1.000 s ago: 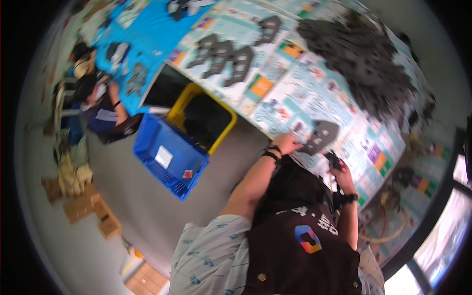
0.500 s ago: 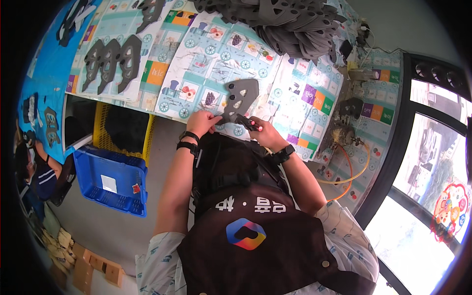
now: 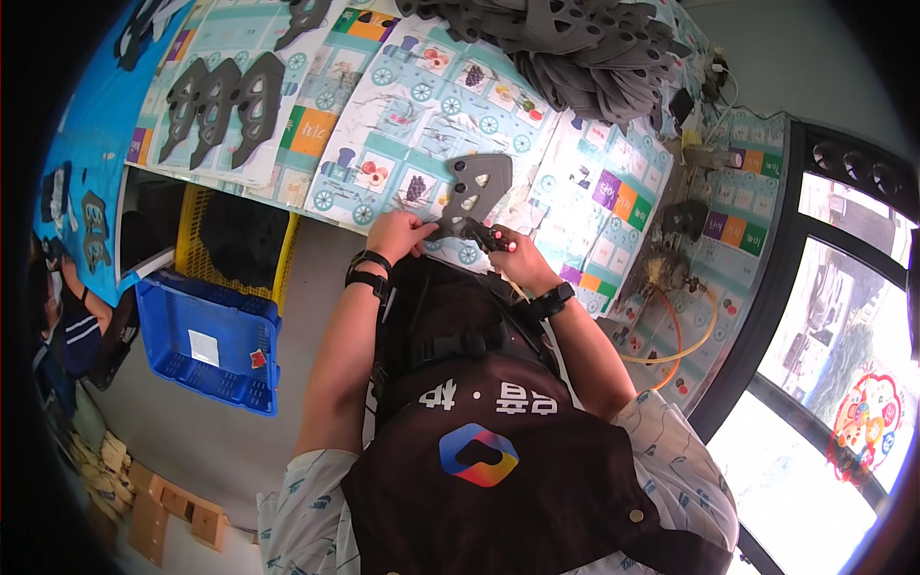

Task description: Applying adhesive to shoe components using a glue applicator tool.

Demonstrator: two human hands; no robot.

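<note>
A flat grey felt-like cutout [image 3: 474, 190] with several oval holes lies on the patterned table mat [image 3: 402, 125] right in front of me. My left hand [image 3: 401, 233] pinches its lower left edge. My right hand [image 3: 513, 257] grips a small dark tool with a red tip [image 3: 491, 237] pressed against the cutout's lower end. Both wrists wear dark bands.
A big heap of the same grey cutouts [image 3: 585, 48] fills the far side of the table. Three more lie in a row at the left [image 3: 225, 96]. A blue crate [image 3: 209, 340] and a yellow crate [image 3: 235, 240] stand on the floor at my left. Hoses and clutter [image 3: 671, 287] sit at the right.
My view has swung so the table sits higher and nearer. Both hands have come together on one grey cutout at the table's edge; a second ago they were apart.
</note>
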